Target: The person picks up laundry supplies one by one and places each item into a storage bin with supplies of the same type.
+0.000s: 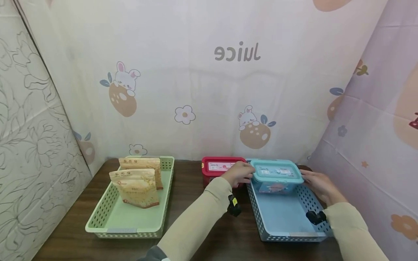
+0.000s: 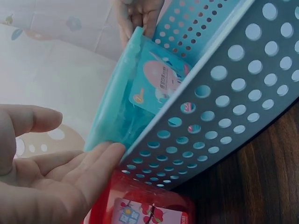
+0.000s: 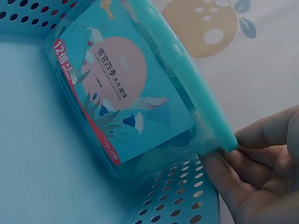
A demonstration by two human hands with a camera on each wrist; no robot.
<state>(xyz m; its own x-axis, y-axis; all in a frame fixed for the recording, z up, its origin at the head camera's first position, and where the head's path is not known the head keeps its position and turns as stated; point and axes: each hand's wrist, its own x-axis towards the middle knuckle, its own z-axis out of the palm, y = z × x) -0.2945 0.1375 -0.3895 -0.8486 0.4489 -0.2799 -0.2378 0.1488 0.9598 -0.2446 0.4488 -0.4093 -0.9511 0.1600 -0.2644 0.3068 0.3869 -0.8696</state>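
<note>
A turquoise box of laundry capsules (image 1: 277,173) with a lid sits inside the far end of the blue basket (image 1: 277,214). At its right end, my right hand (image 1: 321,185) pinches the lid's rim, thumb on the lid and fingers under the edge in the right wrist view. My left hand (image 1: 240,173) is at the box's left end. In the left wrist view its fairly straight fingertips (image 2: 112,151) touch the lid's edge, while the thumb stands apart. Just left of the basket is a red lidded box (image 1: 209,174), partly hidden behind my left hand.
On the left of the dark wooden table (image 1: 186,203) is a green basket (image 1: 140,221) holding two yellowish pouches (image 1: 138,188) that stand upright. A printed curtain (image 1: 196,83) hangs right behind the table, and another closes the right side.
</note>
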